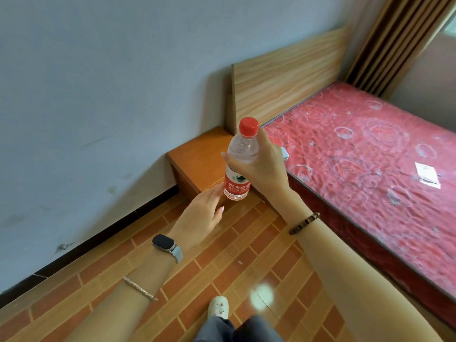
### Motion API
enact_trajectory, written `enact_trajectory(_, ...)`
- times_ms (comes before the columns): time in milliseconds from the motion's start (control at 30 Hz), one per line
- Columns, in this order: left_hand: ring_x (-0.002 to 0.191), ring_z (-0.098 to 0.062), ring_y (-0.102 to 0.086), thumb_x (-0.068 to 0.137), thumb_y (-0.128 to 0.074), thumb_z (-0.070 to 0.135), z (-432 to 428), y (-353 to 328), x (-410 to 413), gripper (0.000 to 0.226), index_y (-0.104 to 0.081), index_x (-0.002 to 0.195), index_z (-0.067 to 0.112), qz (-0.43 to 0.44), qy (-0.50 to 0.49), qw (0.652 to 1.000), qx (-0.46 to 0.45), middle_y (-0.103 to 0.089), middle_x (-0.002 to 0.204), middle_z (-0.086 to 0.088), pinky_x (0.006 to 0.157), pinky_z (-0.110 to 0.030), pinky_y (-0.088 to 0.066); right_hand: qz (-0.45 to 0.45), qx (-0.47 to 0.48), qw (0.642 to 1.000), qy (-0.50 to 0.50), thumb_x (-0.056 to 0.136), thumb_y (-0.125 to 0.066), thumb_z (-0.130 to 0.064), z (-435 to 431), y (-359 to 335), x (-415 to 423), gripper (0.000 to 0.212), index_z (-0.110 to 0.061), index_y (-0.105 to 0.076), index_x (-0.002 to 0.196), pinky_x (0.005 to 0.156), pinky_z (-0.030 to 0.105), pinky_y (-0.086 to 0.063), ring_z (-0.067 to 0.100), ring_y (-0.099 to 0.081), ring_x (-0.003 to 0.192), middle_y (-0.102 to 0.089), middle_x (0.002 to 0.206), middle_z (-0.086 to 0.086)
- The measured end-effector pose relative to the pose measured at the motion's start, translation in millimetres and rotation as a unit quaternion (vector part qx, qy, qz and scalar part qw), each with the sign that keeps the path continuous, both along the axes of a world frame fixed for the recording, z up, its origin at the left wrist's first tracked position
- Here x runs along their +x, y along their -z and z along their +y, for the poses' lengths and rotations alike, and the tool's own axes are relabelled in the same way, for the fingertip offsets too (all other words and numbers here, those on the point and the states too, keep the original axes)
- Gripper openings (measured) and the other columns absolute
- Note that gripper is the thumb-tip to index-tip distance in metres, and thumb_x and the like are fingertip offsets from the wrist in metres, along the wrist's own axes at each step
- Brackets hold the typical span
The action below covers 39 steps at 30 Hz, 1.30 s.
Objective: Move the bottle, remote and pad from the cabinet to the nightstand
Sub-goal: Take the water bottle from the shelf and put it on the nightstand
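Right hand (pixel 261 166) carrying a bottle (pixel 238 166) above the nightstand (pixel 197 159).

The bottle's red label is showing white Chinese characters with "NONGFU SPRING" printed beneath and a small green mountain logo above; the bottle is clear plastic, upright, topped by a red screw cap, with water showing in it. The right hand's fingers (pixel 228 157) are pinching its upper body just under the neck. The left hand (pixel 201 215) is reaching toward its base, fingers held loosely together, fingertips just beside the label; whether they are touching it is unclear. The orange wooden nightstand is sitting wedged between the grey wall and the bed's headboard (pixel 283 82), its top bare where visible. The red patterned mattress (pixel 370 156) is lying right, tiled floor (pixel 234 255) open below.
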State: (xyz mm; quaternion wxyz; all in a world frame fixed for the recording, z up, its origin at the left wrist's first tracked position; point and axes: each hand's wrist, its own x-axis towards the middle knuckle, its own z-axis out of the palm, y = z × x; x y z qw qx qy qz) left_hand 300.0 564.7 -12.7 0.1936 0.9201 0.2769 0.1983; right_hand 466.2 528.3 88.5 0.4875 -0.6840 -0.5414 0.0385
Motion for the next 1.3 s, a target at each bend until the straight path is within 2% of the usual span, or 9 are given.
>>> enact_trajectory(133, 0.136, -0.011, -0.037, 0.095, -0.052, 0.025, 38, 1, 24, 0.06, -0.024, 0.148, 0.019, 0.009, 0.0, 1.0, -0.009, -0.04, 0.148, 0.0, 0.112, -0.025, -0.029, 0.011, -0.006, 1.0, 0.011, 0.074, -0.075, -0.049, 37, 3, 24, 0.063, -0.017, -0.051, 0.122, 0.079, 0.03, -0.059, 0.01, -0.067, 0.093, -0.068, 0.106, -0.004)
enact_trajectory(367, 0.135, -0.014, -0.039, 0.094, -0.054, 0.022, 97, 11, 68, 0.059, -0.027, 0.147, 0.017, 0.023, -0.038, 0.999, -0.012, -0.041, 0.147, -0.003, 0.109, -0.02, -0.022, 0.012, -0.014, 1.0, -0.004, 0.073, -0.072, -0.053, 108, 16, 69, 0.063, -0.018, -0.052, 0.121, 0.077, 0.029, -0.059, 0.01, -0.067, 0.089, -0.068, 0.103, -0.004)
enact_trajectory(467, 0.135, -0.013, -0.038, 0.094, -0.054, 0.023, 122, 15, 89, 0.06, -0.026, 0.147, 0.017, 0.027, -0.058, 0.998, -0.017, -0.041, 0.148, -0.002, 0.11, -0.021, -0.024, 0.006, -0.026, 0.999, -0.021, 0.073, -0.073, -0.052, 141, 22, 92, 0.059, -0.02, -0.051, 0.118, 0.074, 0.026, -0.058, 0.009, -0.066, 0.087, -0.067, 0.1, -0.006)
enact_trajectory(700, 0.135, -0.017, -0.039, 0.094, -0.053, 0.026, 187, 22, 137, 0.059, -0.027, 0.147, 0.018, 0.035, -0.116, 0.992, -0.04, -0.039, 0.149, -0.002, 0.109, -0.036, -0.039, 0.022, -0.04, 0.996, -0.082, 0.074, -0.079, -0.043, 225, 34, 144, 0.058, -0.018, -0.051, 0.118, 0.072, 0.013, -0.048, 0.005, -0.062, 0.087, -0.061, 0.099, -0.012)
enact_trajectory(833, 0.137, -0.013, -0.036, 0.094, -0.053, 0.028, 215, 34, 153, 0.062, -0.022, 0.148, 0.02, 0.024, -0.145, 0.987, -0.062, -0.035, 0.151, 0.001, 0.11, -0.031, -0.035, 0.029, -0.058, 0.99, -0.127, 0.074, -0.079, -0.04, 267, 43, 159, 0.06, -0.016, -0.05, 0.121, 0.075, 0.016, -0.05, 0.007, -0.061, 0.09, -0.064, 0.105, -0.005)
enact_trajectory(967, 0.136, -0.012, -0.036, 0.094, -0.054, 0.027, 238, 42, 160, 0.063, -0.021, 0.148, 0.02, 0.018, -0.182, 0.98, -0.081, -0.034, 0.151, 0.001, 0.108, -0.023, -0.029, 0.021, -0.08, 0.984, -0.16, 0.073, -0.078, -0.045, 312, 58, 163, 0.062, -0.018, -0.049, 0.121, 0.078, 0.022, -0.054, 0.007, -0.062, 0.091, -0.065, 0.107, -0.004)
enact_trajectory(1100, 0.137, -0.012, -0.035, 0.095, -0.052, 0.026, 267, 53, 157, 0.063, -0.019, 0.148, 0.019, 0.016, -0.206, 0.974, -0.095, -0.032, 0.152, 0.001, 0.107, -0.019, -0.024, 0.012, -0.098, 0.976, -0.194, 0.074, -0.078, -0.046, 357, 76, 159, 0.066, -0.018, -0.049, 0.126, 0.077, 0.017, -0.049, 0.008, -0.061, 0.095, -0.066, 0.113, -0.001)
enact_trajectory(1200, 0.138, -0.014, -0.034, 0.095, -0.052, 0.024, 295, 62, 151, 0.062, -0.019, 0.148, 0.018, 0.017, -0.22, 0.969, -0.109, -0.032, 0.152, -0.002, 0.108, -0.021, -0.023, 0.013, -0.108, 0.971, -0.212, 0.074, -0.078, -0.044, 390, 89, 151, 0.066, -0.016, -0.049, 0.126, 0.078, 0.02, -0.052, 0.015, -0.065, 0.097, -0.066, 0.112, 0.001)
enact_trajectory(1300, 0.138, -0.013, -0.034, 0.095, -0.052, 0.022, 326, 72, 144, 0.061, -0.02, 0.147, 0.016, 0.018, -0.231, 0.966, -0.118, -0.034, 0.151, -0.003, 0.109, -0.021, -0.023, 0.014, -0.124, 0.969, -0.215, 0.074, -0.077, -0.045, 423, 100, 142, 0.063, -0.016, -0.049, 0.123, 0.075, 0.018, -0.052, 0.016, -0.066, 0.096, -0.067, 0.11, 0.001)
